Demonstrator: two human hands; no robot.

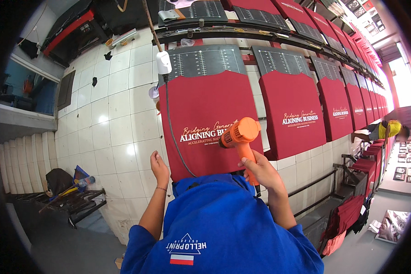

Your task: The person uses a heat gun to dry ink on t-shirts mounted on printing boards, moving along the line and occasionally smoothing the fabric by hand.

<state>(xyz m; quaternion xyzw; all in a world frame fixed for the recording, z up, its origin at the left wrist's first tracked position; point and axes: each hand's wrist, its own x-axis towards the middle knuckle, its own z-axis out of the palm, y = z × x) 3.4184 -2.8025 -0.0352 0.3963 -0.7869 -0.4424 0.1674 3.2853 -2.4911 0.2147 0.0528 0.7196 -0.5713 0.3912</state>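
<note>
My right hand (264, 172) is wrapped round the handle of an orange heat gun (247, 129). Its dark nozzle points left, over the white and gold lettering on a dark red shirt (205, 102). The gun hides part of that print. The shirt is stretched on a flat printing board (205, 59), whose dark, scale-marked end shows beyond the collar. Beside the shirt's near left edge, my left hand (160, 170) hovers with fingers extended and holds nothing. A grey cable (171, 121) runs down across the shirt from a white plug connector (163, 62).
More boards with red printed shirts, such as the neighbouring shirt (291, 116), run off to the right. A second row stands behind a dark metal rail (242, 34). White floor tiles (116, 109) lie left. Another person (388, 130) is far right; a low black stand (84, 203) is lower left.
</note>
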